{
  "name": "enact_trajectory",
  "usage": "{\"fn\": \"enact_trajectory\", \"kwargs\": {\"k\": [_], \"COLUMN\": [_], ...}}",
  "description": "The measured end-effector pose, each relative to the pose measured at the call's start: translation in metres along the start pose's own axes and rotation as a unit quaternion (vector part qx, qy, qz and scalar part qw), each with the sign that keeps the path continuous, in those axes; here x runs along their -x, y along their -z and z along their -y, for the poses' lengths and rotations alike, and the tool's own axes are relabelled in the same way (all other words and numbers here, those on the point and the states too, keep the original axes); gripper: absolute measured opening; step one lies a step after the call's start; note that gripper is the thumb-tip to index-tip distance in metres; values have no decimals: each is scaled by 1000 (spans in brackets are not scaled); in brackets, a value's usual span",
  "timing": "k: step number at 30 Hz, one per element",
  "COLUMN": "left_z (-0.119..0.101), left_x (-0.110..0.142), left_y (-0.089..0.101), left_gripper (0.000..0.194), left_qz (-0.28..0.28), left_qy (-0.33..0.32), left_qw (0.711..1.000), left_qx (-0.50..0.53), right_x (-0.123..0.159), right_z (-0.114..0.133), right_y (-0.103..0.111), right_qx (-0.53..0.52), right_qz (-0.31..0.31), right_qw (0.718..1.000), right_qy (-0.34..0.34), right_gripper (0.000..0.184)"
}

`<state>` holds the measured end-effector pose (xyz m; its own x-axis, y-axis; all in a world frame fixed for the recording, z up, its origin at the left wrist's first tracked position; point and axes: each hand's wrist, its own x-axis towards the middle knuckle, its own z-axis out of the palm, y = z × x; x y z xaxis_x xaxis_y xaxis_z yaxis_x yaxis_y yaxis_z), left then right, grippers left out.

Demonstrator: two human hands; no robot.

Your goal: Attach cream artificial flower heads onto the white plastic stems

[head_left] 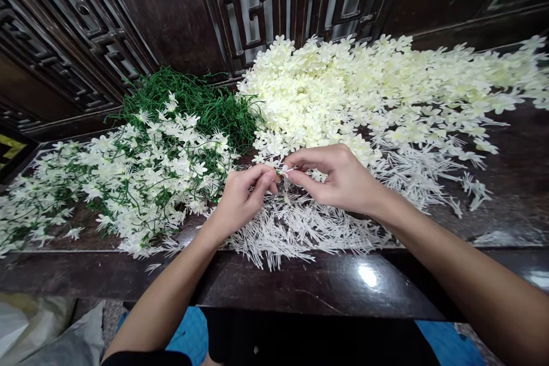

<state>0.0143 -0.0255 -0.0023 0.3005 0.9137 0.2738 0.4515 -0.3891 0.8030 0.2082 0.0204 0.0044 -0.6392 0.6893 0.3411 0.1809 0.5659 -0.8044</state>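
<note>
My left hand is closed in a pinch on a thin green stem, mostly covered by the fingers. Fingertip to fingertip with it, my right hand pinches a small white flower piece at the stem's end. Below both hands lies a heap of white spiky stamens. Just behind them spreads a large pile of loose cream-white petals. Green plastic stems are bunched at the back left. Left of my left hand rests a pile of white flowers on green stems.
Everything lies on a dark, glossy wooden bench, whose front edge runs close to my body. A carved wooden lattice back rises behind the piles. More white stamens lie to the right. Plastic bags sit at the lower left.
</note>
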Motion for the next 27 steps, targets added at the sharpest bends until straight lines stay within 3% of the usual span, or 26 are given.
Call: {"fn": "enact_trajectory", "kwargs": {"k": [8, 18, 27], "left_z": [3, 5, 6], "left_x": [0, -1, 1], "left_y": [0, -1, -1], "left_gripper": [23, 21, 20], "left_qz": [-1, -15, -27], "left_qy": [-19, -48, -86], "left_qw": [998, 996, 992], "left_qx": [-54, -69, -83], "right_x": [0, 2, 3], "right_z": [-2, 3, 2], "right_y": [-2, -5, -8], "right_qx": [36, 15, -99], "right_qz": [-1, 20, 31], "right_qw": [999, 1000, 991], "right_qy": [25, -16, -90], "right_gripper": [16, 17, 7]}}
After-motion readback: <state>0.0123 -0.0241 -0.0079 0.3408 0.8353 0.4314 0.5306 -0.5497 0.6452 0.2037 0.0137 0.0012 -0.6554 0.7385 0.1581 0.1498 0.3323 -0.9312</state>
